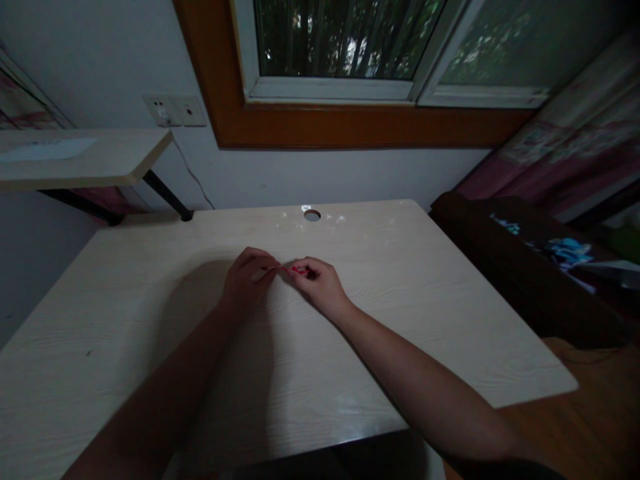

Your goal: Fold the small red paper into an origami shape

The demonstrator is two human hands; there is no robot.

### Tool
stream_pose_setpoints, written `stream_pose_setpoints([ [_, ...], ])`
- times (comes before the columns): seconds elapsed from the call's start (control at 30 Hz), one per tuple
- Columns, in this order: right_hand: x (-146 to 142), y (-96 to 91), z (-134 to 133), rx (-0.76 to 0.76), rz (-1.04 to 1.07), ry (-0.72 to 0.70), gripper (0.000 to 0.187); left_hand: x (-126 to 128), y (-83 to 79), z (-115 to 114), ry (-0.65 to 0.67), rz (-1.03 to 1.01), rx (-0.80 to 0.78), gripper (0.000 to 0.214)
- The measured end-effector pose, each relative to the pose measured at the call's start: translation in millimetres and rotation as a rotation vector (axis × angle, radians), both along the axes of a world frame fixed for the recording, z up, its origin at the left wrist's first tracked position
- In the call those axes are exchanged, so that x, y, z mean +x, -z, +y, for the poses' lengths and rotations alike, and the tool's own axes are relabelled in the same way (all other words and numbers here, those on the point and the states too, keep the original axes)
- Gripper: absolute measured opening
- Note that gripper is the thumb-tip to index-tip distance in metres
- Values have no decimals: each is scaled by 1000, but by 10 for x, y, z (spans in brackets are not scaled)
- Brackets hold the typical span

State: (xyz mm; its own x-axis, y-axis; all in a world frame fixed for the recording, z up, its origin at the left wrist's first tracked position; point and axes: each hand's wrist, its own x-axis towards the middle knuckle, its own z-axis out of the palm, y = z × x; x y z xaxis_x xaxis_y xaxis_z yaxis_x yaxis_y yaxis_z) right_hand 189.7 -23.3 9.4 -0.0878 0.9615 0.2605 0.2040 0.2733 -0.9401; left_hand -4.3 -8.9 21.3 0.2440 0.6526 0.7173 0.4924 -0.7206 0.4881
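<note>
Over the middle of the pale wood-grain desk, my two hands are close together with their fingertips almost meeting. My right hand pinches a small, thin red string-like piece between thumb and fingers. The piece stretches left to the fingertips of my left hand, which are also pressed together on it. A thin pale bit shows by the left fingers. Most of the red piece is hidden by the fingers, so its exact kind is unclear.
A round cable hole lies near the desk's back edge. At the left, a raised shelf stands on black legs. A white cable hangs from the wall socket. Dark brown furniture with several items stands to the right.
</note>
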Motion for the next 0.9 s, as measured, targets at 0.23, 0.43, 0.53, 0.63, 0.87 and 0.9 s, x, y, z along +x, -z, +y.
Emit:
stream_pose_setpoints([
  [0.23,-7,7,6,-15,21,1,19,-27,66,19,0,82,39,5],
  [0.43,-9,-7,4,9,-11,6,17,1,32,-4,24,58,-19,3],
  [0.53,-3,-5,2,41,-41,6,16,15,0,-15,56,26,-107,2],
  [0.63,3,-2,-1,52,-54,5,17,21,-28,-21,75,-2,-168,2],
  [0.87,13,-26,-3,86,-72,-11,15,22,-47,-22,95,-32,-285,5],
  [0.9,13,-31,-5,89,-74,-9,15,19,-38,-17,106,-41,-311,6],
])
